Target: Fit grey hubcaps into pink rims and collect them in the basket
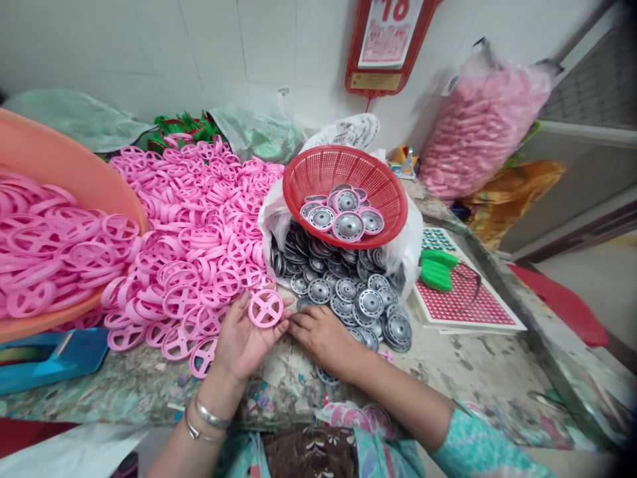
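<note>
My left hand [243, 338] is turned palm up and holds one pink plastic wheel [265, 309] with crossed spokes on its fingers. My right hand [321, 335] is palm down beside it, its curled fingertips close to the left fingertips; whatever they hold is hidden. A large heap of pink wheels [199, 232] lies to the left of my hands. Grey wheel discs [371, 303] spill from a white plastic bag [411, 249] just beyond my right hand. Above the bag, a red basket [343, 159] contains several grey discs set in pink wheels [348, 226].
An orange tub [64, 146] of pink wheels tilts at the left, with a blue tape dispenser [60, 362] below it. Sticker sheets [465, 299] with a green plastic piece [438, 270] lie at right. A bag of pink parts [485, 126] stands behind.
</note>
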Tool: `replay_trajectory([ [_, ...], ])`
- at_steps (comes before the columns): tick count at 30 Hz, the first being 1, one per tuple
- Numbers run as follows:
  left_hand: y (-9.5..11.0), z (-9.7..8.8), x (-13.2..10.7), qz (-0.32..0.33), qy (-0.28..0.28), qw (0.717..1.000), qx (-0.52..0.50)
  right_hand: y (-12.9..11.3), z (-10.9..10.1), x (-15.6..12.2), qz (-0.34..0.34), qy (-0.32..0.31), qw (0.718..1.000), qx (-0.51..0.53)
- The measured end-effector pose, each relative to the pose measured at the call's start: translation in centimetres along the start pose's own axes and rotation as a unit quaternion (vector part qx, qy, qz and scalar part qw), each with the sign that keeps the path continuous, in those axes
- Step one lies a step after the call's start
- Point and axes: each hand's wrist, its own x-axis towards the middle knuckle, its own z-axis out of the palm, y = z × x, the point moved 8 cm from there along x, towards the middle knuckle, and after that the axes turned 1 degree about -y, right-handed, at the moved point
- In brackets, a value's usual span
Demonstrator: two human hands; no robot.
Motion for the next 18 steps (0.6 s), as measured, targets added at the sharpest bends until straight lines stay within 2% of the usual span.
replay_trajectory([
  [3,0.0,-0.2,0.1,-0.003,0.015,0.999,-0.035,1.3,-1.2,-1.4,0.038,0.071,0.996,0.049],
  [6,0.0,-0.4,0.4,0.011,0.034,0.998,-0.051,2.8,-2.8,-2.7,0.083,0.149,0.978,0.118],
  [9,-0.4,-0.4,0.6,0.016,0.052,0.996,-0.075,3.9,-4.3,-3.3,0.149,0.211,0.945,0.200],
  [12,-1.4,-0.4,0.6,-0.009,0.067,0.991,-0.112,4.3,-5.2,-3.7,0.212,0.255,0.902,0.278],
  [14,-2.2,-0.5,0.5,-0.026,0.089,0.989,-0.116,3.7,-6.0,-3.7,0.199,0.283,0.893,0.286],
  [16,-2.8,-0.8,0.5,-0.022,0.116,0.988,-0.102,2.2,-7.0,-3.6,0.136,0.304,0.911,0.242],
  [18,-3.1,-1.0,0.5,-0.008,0.134,0.988,-0.082,0.5,-7.4,-3.5,0.061,0.300,0.938,0.162],
])
